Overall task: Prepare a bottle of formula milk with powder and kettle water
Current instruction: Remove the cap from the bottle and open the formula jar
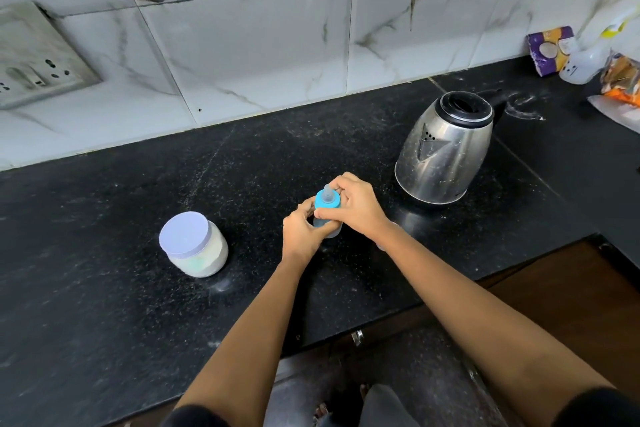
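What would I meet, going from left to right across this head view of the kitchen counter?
Socket panel → powder jar → baby bottle → kettle → purple packet → orange bag.

One baby bottle point(327, 203), one steel kettle point(446, 152) at its two o'clock, one purple packet point(550, 48) beyond, one powder jar point(194, 244) at nine — and two hands, left hand point(303, 236) and right hand point(356, 208).

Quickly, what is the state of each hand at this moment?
The left hand is closed, gripping the lower body of the baby bottle.
The right hand is closed, gripping the same bottle at its top.
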